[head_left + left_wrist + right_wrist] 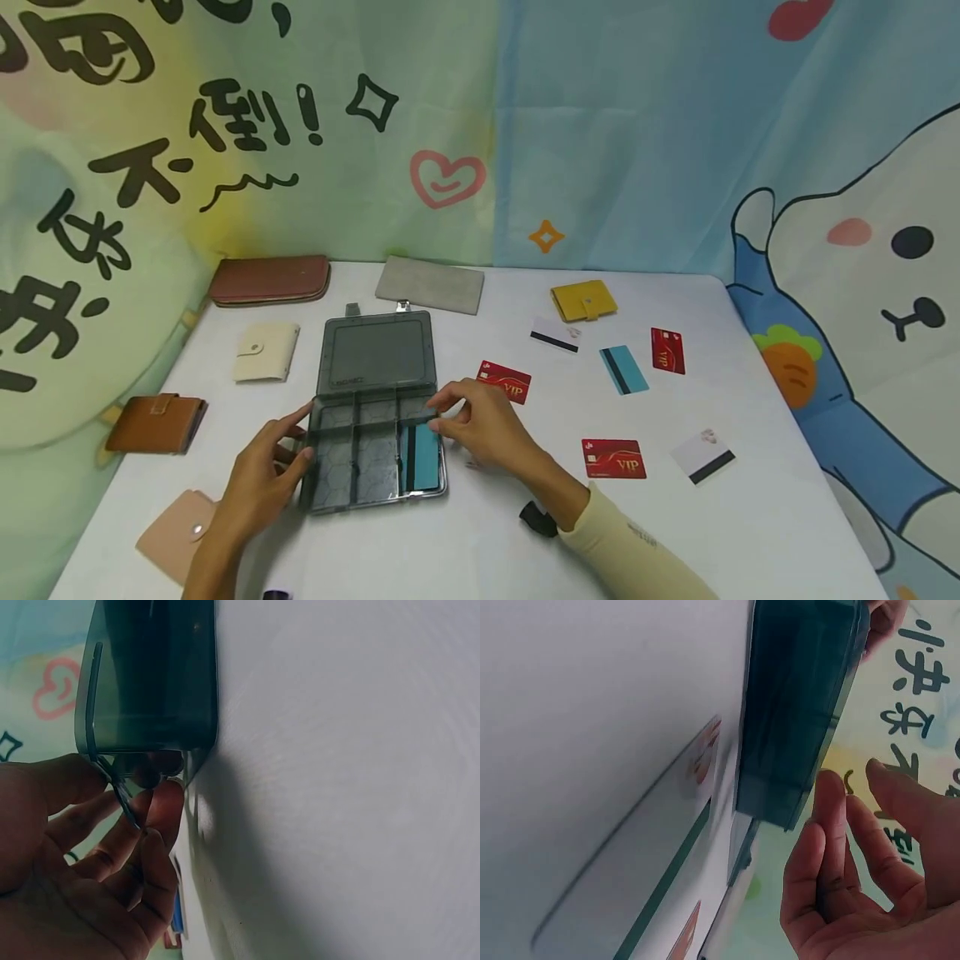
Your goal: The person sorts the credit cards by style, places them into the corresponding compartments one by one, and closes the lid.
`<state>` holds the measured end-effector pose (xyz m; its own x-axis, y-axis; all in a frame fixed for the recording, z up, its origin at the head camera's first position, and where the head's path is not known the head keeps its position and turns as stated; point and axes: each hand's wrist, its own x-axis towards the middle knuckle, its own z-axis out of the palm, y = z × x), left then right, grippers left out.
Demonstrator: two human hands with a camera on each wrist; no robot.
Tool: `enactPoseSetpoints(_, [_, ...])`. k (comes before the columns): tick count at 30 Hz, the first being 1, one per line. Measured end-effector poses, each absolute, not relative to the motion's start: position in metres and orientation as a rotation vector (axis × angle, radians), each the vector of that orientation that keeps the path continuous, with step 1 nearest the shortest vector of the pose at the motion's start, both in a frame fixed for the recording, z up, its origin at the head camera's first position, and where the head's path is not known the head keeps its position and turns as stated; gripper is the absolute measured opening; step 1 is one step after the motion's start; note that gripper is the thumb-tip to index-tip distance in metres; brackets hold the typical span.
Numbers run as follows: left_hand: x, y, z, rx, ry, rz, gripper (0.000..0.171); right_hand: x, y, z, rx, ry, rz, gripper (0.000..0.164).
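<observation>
A dark translucent compartment box [375,467] lies unfolded on the table, its lid [382,354] laid back on the far side. A blue card with a dark stripe [426,458] stands in the near right compartment. At the box's left edge, my left hand [258,467] grips the side with thumb and bent fingers; the left wrist view shows that hand [97,847] at the box's end [150,690]. My right hand [483,421] hovers over the right rim near the card's top. Its thumb and fingers [831,817] are apart, with nothing seen between them.
To the right lie loose cards, among them a red VIP card [613,459] and a white striped card [703,457]. Around the box are a yellow wallet [583,301], grey wallet [430,284], maroon wallet [270,280], cream wallet [266,352], brown wallet [155,424] and pink wallet [178,533].
</observation>
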<state>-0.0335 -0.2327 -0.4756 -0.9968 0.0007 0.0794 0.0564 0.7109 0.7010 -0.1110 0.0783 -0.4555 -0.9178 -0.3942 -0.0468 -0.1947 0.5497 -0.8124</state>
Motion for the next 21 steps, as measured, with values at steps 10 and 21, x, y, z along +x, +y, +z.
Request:
enactPoseSetpoints(10, [-0.034,-0.229,-0.474,-0.022,-2.859,-1.133,0.066,-0.115,0.106,-0.459,-0.397,2.741,-1.03,0.033])
enactPoseSetpoints(21, [-0.034,-0.228,-0.474,-0.015,-2.841,-1.116,0.065,-0.108,0.117,-0.47,-0.356,2.787,-0.578,0.055])
